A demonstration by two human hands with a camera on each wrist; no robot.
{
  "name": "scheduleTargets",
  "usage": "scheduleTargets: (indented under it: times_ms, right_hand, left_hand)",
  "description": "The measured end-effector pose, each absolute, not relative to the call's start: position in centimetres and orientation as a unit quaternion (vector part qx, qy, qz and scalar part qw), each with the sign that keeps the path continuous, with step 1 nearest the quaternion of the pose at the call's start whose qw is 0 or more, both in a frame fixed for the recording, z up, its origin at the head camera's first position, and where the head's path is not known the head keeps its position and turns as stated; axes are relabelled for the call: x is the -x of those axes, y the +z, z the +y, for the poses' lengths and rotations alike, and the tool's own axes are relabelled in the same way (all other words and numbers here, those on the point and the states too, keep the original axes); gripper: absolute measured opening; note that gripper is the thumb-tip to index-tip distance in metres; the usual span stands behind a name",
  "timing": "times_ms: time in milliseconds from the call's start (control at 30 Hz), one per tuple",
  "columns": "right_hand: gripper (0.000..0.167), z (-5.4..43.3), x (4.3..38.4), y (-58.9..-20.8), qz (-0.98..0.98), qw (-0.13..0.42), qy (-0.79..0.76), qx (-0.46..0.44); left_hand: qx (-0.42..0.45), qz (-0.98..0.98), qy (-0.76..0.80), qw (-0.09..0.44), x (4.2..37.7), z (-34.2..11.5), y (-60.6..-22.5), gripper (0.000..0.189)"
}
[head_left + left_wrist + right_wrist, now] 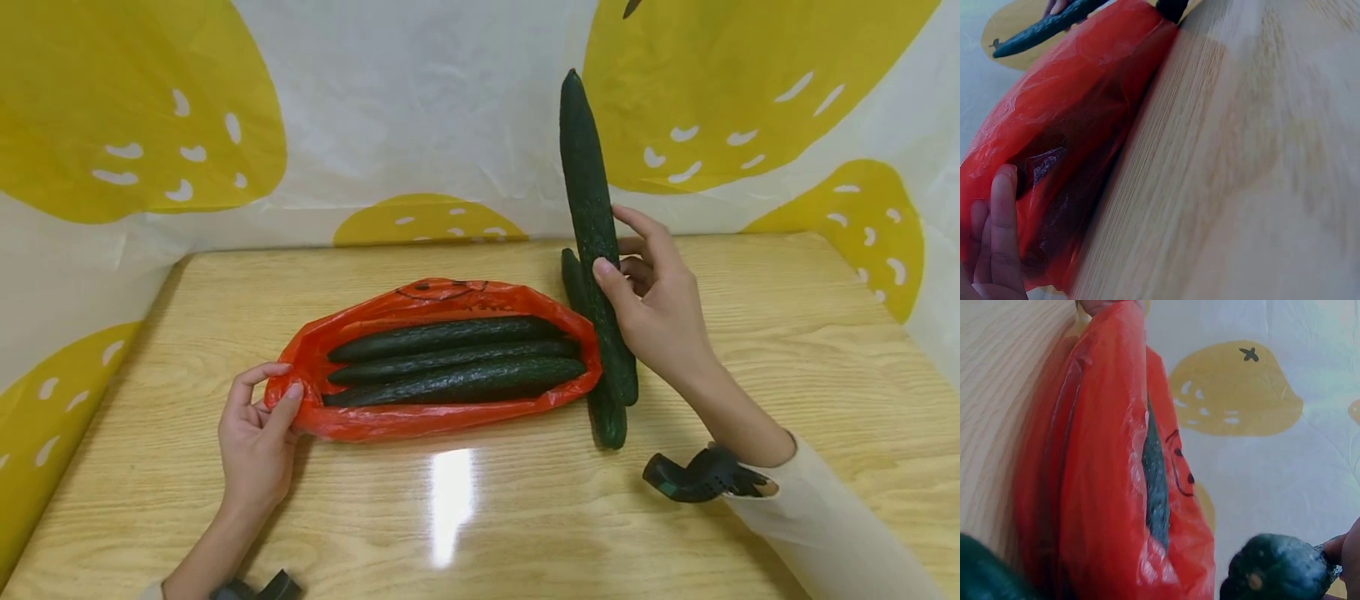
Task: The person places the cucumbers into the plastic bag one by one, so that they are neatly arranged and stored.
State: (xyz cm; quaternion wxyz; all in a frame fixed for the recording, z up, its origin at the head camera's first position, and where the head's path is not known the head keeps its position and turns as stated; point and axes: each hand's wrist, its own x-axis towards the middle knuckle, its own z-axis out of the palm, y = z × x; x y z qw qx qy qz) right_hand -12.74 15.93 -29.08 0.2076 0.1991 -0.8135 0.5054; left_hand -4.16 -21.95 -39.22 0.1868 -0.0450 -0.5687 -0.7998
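Observation:
A red plastic bag (450,412) lies open on the table with three dark green cucumbers (457,367) side by side in it. At the bag's left end my left hand (258,433) pinches the plastic between thumb and fingers. My right hand (660,308) grips a cucumber (585,167) around its middle, its upper end pointing up and away. Another cucumber (609,425) lies on the table behind the held one, beside the bag's right end. In the right wrist view the held cucumber's near end (1272,569) shows beside the bag (1104,456).
The wooden table (450,517) meets a white cloth (420,108) printed with yellow fruit at its back and left. A black wrist device (693,477) sits at my right cuff, another (258,586) by my left wrist.

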Motion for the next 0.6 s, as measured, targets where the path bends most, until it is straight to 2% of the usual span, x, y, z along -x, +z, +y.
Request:
scheduleTargets:
  times_ms: [600]
  right_hand:
    - [0.056, 11.5, 14.6, -26.3, -0.768, 0.252, 0.481, -0.339]
  left_hand:
    - [0.056, -0.560, -0.805, 0.188, 4.1, -21.9, -39.3, 0.027]
